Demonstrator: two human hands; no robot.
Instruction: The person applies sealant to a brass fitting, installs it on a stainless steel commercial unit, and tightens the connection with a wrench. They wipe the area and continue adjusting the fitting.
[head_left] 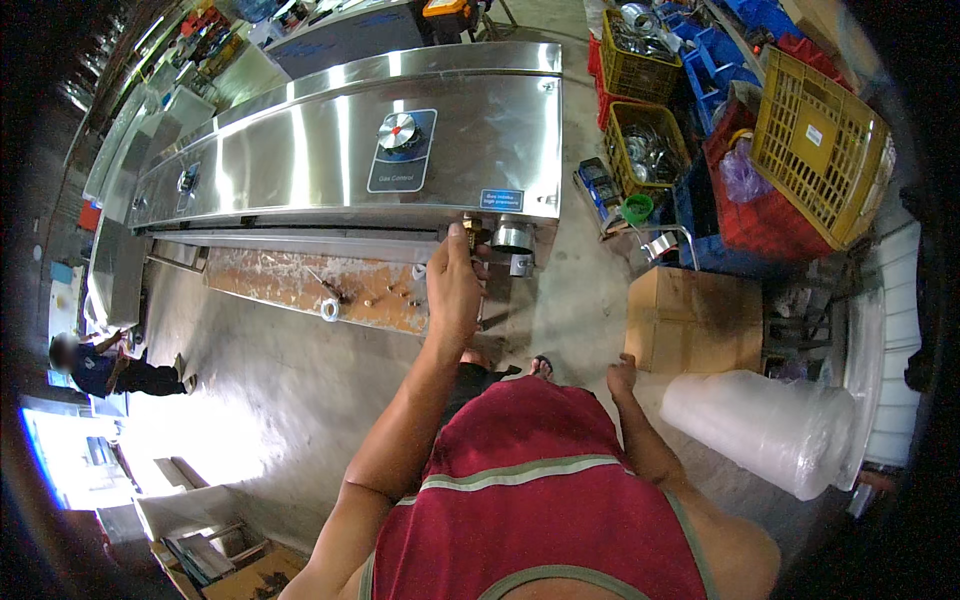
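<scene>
Floor [290, 420] (roomy leftward); left hand [455, 285] at panel edge [345, 204]

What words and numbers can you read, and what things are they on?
I won't copy the words out, but here's where printing shows:
Dark plate around the right knob, on the steel panel: pale words, readable.
Blue sticker near the panel's lower right corner: pale words, readable.
White tag on the yellow crate: too small to read.
</scene>
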